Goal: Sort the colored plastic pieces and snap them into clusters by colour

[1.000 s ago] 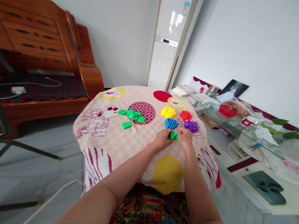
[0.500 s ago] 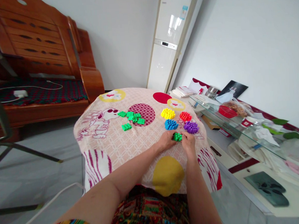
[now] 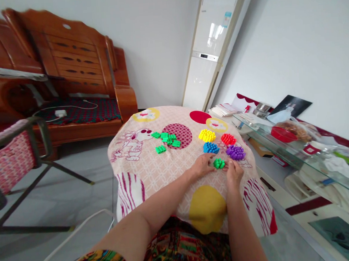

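Observation:
A small cluster of green peg-like plastic pieces stands on the patterned tablecloth between my hands. My left hand curves along its left side, thumb and fingers apart. On the other side is my right hand, its fingertips close to the cluster and slightly spread; whether they touch it is hard to tell. Just beyond are similar clusters: blue, purple, yellow and red. Further left lie several loose green pieces, grouped in short flat rows.
The cloth-covered round table is in front of me. To the right runs a glass-topped cabinet crowded with papers, bags and a red bowl. A wooden bench and a folding chair stand left, an air conditioner behind.
My view has swung left, so everything sits further right in the picture. My fingers have loosened from around the green cluster, and more of it shows between my hands.

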{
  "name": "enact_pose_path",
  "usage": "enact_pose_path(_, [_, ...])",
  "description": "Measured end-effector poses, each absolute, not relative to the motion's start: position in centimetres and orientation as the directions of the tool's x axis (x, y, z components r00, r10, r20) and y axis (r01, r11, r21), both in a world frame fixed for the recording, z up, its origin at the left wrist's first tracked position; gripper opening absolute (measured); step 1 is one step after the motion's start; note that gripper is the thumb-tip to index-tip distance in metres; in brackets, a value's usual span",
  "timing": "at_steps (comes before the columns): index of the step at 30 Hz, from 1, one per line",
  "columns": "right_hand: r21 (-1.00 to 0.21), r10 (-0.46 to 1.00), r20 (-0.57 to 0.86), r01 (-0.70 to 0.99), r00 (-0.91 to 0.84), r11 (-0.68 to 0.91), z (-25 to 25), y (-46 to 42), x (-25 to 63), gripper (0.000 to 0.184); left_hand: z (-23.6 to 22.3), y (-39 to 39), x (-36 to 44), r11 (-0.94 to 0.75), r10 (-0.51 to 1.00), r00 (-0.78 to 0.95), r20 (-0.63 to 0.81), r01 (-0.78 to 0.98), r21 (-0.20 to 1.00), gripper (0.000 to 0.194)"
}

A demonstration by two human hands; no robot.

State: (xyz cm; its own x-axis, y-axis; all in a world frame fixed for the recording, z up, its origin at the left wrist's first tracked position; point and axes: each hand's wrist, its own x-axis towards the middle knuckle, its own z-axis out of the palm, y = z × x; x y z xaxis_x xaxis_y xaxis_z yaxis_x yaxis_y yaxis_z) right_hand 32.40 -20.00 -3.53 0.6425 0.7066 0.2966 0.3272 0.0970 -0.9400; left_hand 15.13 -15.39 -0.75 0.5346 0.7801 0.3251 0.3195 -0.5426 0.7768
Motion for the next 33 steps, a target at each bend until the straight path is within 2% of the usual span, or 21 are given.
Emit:
enact_pose_path(3, [-0.964, 0.717, 0.254, 0.231, 0.649, 0.132, -3.9, -20.1, 32.5, 0.047, -0.4, -14.3, 13.5, -0.533, 0.821, 0.439, 0.365, 0.359, 0.766, 0.056])
enact_pose_path(6, [-0.96, 0.709, 0.272, 0.234, 0.65, 0.154, -4.1, -20.2, 32.5, 0.045, 0.4, -12.5, 11.0, -0.49, 0.868, 0.223, 0.443, 0.531, 0.691, 0.044])
enact_pose_path(10, [-0.955, 0.711, 0.289, 0.247, 0.64, 0.166, -4.2, -20.3, 32.4, 0.044, 2.0, -9.7, 6.3, -0.315, 0.848, -0.053, 0.527, 0.75, 0.581, 0.044])
enact_pose_path(14, [-0.96, 0.715, 0.274, 0.232, 0.643, 0.16, -4.0, -20.5, 32.1, 0.043, 3.2, -7.4, 1.2, -0.096, 0.848, -0.221, 0.483, 0.831, 0.548, 0.045])
enact_pose_path(17, [-0.956, 0.711, 0.28, 0.251, 0.645, 0.149, -3.8, -20.6, 31.9, 0.043, 3.2, -5.8, -1.7, 0.067, 0.878, -0.313, 0.362, 0.83, 0.554, 0.048])
enact_pose_path(19, [-0.952, 0.706, 0.289, 0.272, 0.646, 0.14, -3.8, -20.5, 31.9, 0.044, 3.0, -5.0, -2.6, 0.103, 0.927, -0.273, 0.257, 0.845, 0.524, 0.05])
enact_pose_path(22, [-0.946, 0.701, 0.3, 0.295, 0.647, 0.132, -3.7, -20.5, 31.8, 0.045, 2.7, -4.7, -2.0, -0.028, 0.983, -0.058, 0.177, 0.894, 0.448, 0.046])
enact_pose_path(27, [-0.951, 0.693, 0.287, 0.281, 0.662, 0.126, -3.3, -20.6, 31.5, 0.047, 2.4, -7.2, 1.0, -0.358, 0.928, 0.274, 0.253, 0.844, 0.399, 0.033])
enact_pose_path(33, [-0.95, 0.698, 0.292, 0.281, 0.653, 0.135, -3.0, -20.7, 31.1, 0.045, 2.0, -12.3, 3.0, -0.447, 0.894, 0.376, 0.244, 0.781, 0.437, 0.04])
